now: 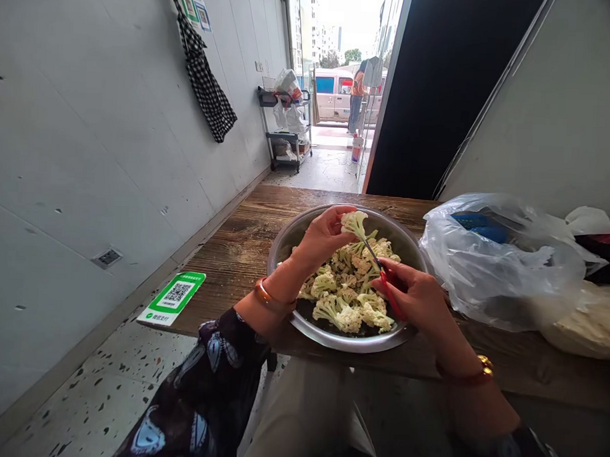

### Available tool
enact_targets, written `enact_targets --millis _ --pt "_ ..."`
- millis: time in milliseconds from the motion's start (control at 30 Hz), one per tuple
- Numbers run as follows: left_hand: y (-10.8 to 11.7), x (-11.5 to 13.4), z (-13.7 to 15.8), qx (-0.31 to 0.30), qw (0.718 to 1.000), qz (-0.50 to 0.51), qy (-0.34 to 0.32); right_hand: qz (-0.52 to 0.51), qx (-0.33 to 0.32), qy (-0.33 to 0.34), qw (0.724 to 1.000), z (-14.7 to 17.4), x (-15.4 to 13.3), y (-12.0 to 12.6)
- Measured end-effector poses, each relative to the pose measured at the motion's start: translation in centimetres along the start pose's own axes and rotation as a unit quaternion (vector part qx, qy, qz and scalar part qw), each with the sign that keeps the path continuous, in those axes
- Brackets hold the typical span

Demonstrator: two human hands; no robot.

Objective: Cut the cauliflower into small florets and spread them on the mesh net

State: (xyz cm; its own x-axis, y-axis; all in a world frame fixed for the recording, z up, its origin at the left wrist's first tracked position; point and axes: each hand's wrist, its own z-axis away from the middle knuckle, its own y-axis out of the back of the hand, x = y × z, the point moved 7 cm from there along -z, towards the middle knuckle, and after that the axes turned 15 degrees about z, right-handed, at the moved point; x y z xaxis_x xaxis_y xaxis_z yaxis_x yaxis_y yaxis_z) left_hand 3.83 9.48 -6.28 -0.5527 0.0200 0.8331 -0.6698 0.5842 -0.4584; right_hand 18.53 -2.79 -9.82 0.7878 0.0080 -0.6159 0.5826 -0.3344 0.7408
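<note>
My left hand (326,237) pinches a pale cauliflower floret (354,224) above the far part of a wide metal bowl (348,345). Red-handled scissors (391,295) are in my right hand (417,294), with fingers closed round the handles. Their dark blades point up and to the left, reaching the stem end of the held floret. Whether the blades touch the stem or are just in front of it, I cannot tell. Many cut cauliflower pieces (339,313) lie in the bowl below both hands.
The bowl stands on a wooden table (249,233). Right of it sit a clear plastic bag (504,262) and a beige bundle (592,318). A green QR-code card (175,297) lies at the left edge. Beyond are a cart (288,131) and a person (358,97) outside the doorway.
</note>
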Motion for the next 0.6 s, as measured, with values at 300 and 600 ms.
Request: enact_targets --millis 300,600 --pt "-0.04 -0.06 0.08 -0.004 1.0 -0.018 0.008 -0.023 -0.005 -0.015 1.0 0.1 0.11 -0.11" --pt "0.03 -0.34 0.01 -0.011 1.0 -0.009 0.004 -0.011 0.002 0.002 1.0 0.03 -0.08 0.1"
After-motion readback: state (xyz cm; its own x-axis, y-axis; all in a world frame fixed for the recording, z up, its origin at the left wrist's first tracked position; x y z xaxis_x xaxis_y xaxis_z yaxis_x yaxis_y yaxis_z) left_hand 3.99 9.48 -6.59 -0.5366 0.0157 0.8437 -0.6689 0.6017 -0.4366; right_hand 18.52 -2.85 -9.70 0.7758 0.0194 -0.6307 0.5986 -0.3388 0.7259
